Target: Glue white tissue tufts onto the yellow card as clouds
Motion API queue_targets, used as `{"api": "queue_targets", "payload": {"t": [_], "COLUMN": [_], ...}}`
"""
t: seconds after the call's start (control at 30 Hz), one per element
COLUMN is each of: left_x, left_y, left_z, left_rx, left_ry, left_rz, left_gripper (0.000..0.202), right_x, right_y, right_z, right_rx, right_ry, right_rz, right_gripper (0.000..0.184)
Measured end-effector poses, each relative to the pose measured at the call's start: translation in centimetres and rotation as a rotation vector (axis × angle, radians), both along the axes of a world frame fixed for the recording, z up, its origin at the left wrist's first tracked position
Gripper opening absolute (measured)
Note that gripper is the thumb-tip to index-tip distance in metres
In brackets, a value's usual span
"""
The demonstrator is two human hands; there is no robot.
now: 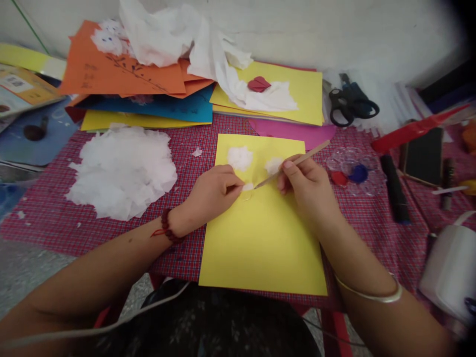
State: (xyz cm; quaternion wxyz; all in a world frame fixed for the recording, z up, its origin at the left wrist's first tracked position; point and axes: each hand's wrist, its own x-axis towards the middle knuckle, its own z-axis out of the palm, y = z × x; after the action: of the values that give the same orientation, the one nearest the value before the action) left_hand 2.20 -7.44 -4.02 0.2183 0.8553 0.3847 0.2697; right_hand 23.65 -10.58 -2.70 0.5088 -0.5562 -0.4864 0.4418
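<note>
A yellow sheet of paper (260,238) lies in front of me on a red checked cloth (111,233). Two white tissue tufts (240,157) are stuck near its top edge. My left hand (211,191) is closed, pinching a small white tissue scrap (247,187) down onto the sheet. My right hand (305,186) grips a thin wooden stick (297,161) like a pen, its tip touching that scrap.
A pile of torn white tissue (122,171) lies to the left. Orange, blue and yellow sheets (148,79) with crumpled tissue are stacked behind. Black scissors (347,101), a clear paint palette (351,168), a red ruler (412,130) and a white container (449,267) sit to the right.
</note>
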Motion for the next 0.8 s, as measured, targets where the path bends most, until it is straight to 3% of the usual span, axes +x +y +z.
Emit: {"api": "queue_targets", "payload": {"t": [0.63, 0.8], "left_x": [0.6, 0.6], "left_y": [0.4, 0.3], "left_z": [0.6, 0.9], "left_rx": [-0.096, -0.111], "left_ry": [-0.055, -0.026], "left_rz": [0.014, 0.036], "left_gripper": [0.009, 0.011], "right_x": [-1.3, -0.6], "right_y": [0.0, -0.2], "right_z": [0.2, 0.5], "right_rx": [-0.026, 0.053], "right_ry": [0.011, 0.002], "right_rz": [0.075, -0.039], "right_gripper": [0.026, 0.025]}}
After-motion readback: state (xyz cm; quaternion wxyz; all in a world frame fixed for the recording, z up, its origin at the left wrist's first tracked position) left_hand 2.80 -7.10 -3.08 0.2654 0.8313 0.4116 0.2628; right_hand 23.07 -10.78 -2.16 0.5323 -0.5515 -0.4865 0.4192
